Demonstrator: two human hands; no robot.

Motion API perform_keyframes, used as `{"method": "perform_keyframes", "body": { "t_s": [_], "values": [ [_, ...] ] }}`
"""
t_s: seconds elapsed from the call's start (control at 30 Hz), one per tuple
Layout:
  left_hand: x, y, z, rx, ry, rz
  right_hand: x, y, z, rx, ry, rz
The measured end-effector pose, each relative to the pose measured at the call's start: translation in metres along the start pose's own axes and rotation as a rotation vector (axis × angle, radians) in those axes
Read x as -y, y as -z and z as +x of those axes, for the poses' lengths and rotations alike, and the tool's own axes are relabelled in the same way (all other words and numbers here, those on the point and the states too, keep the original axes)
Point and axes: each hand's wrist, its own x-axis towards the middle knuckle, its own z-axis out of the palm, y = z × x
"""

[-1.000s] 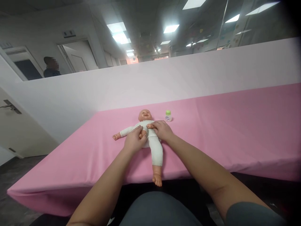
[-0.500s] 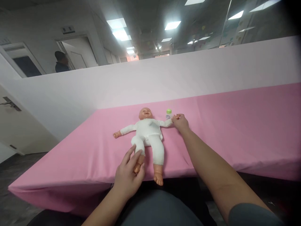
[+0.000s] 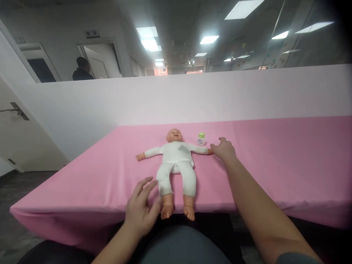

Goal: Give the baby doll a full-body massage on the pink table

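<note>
- Nearest the camera, the wearer's lap in dark grey cloth fills the bottom edge, with both bare forearms reaching forward from it.
- The left hand (image 3: 141,212) hovers at the near edge of the table (image 3: 96,190), fingers spread apart and holding nothing. It sits just beside the doll's near foot, thumb side close to it; whether it touches cannot be told.
- A baby doll (image 3: 176,165) in a white one-piece suit lies face up on the pink cloth, feet toward the wearer and at the table's front edge, head pointing away, arms stretched out to both sides, legs straight.
- The right hand (image 3: 224,150) rests farther out on the table, fingers loosely open, its tips at the doll's outstretched hand on that side. A firm grip does not show.
- A small white bottle with a green cap (image 3: 201,139) stands upright just beyond the doll's arm, between the head and the right hand.
- Behind the table runs a low white partition (image 3: 247,95).
- Beyond it, a person in dark clothing (image 3: 81,70) stands near a doorway under ceiling lights.
</note>
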Motion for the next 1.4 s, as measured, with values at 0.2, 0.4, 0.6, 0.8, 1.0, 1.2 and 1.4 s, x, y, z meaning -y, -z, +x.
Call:
{"method": "perform_keyframes", "body": {
  "t_s": [0.2,0.4,0.6,0.8,1.0,1.2,1.4],
  "values": [
    [0.049,-0.013,0.119,0.024,0.335,0.163,0.006,0.0,-0.115,-0.054,0.548,0.315],
    [0.121,-0.035,0.181,0.38,0.553,0.38,-0.034,-0.022,-0.223,0.108,0.868,0.305],
    [0.16,-0.048,0.168,0.436,0.665,0.349,-0.049,-0.052,-0.256,0.056,1.028,0.158],
    [0.154,-0.044,0.162,0.251,0.695,-0.07,-0.042,-0.062,-0.252,-0.044,0.994,0.288],
    [0.13,-0.052,0.176,-0.014,0.581,-0.218,-0.018,-0.025,-0.221,-0.063,1.001,0.428],
    [0.077,-0.089,0.202,0.101,0.351,-0.164,0.031,-0.015,-0.159,0.006,0.96,0.389],
    [0.053,-0.121,0.189,0.287,0.014,0.095,0.064,-0.051,-0.116,0.087,0.844,0.379]
  ]
}}
